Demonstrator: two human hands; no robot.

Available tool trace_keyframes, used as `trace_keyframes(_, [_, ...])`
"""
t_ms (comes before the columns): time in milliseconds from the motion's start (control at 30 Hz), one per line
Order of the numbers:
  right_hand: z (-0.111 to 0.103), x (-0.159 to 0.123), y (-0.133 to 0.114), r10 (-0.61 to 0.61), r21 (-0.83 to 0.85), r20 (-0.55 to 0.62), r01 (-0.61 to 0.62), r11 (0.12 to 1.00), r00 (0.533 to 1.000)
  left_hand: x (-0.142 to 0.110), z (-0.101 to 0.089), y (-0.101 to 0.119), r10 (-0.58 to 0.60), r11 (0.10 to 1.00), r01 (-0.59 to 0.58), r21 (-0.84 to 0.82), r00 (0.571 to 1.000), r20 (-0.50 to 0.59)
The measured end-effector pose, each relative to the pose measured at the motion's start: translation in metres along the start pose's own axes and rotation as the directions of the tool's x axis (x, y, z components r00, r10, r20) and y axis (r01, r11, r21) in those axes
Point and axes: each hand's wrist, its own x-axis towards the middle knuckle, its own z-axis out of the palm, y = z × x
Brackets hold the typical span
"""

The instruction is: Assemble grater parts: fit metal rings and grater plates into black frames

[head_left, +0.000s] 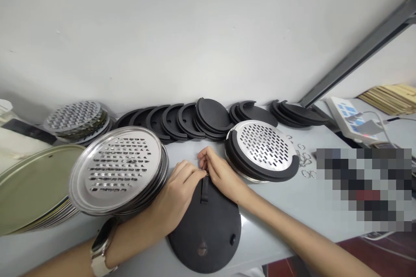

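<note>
Both hands meet at the far edge of a black round disc (208, 229), which lies on the table with a short dark strap (204, 191) at its top. My left hand (182, 188), wearing a watch at the wrist, is closed with thumb and finger pinching at the strap's end. Pressed against it, my right hand (216, 169) also has its fingers curled closed. A glint of metal, seemingly a small ring, shows between the fingertips; most of it is hidden. Several loose metal rings (304, 158) lie on the table to the right.
Left of my hands rises a stack of round metal grater plates (117, 173); another grater plate in a black holder (264, 145) sits right. Black discs (212, 114) line the wall. Green plates (39, 181) are far left, a power strip (351, 119) far right.
</note>
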Motion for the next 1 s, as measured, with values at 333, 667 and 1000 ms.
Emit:
trace_keyframes(333, [0.000,0.001,-0.002,0.009,0.007,-0.004,-0.009,1.000,1.000,0.000,-0.008,0.010,0.003,0.999,-0.006,0.035,0.997,0.083])
trace_keyframes(667, [0.000,-0.001,-0.002,-0.001,0.001,-0.007,0.001,1.000,1.000,0.007,-0.016,0.014,-0.052,0.993,0.033,0.117,0.986,0.158])
trace_keyframes(1000, [0.001,0.000,-0.002,0.002,-0.003,-0.018,-0.002,1.000,1.000,0.002,0.002,0.001,-0.051,0.998,0.052,0.021,0.998,-0.043])
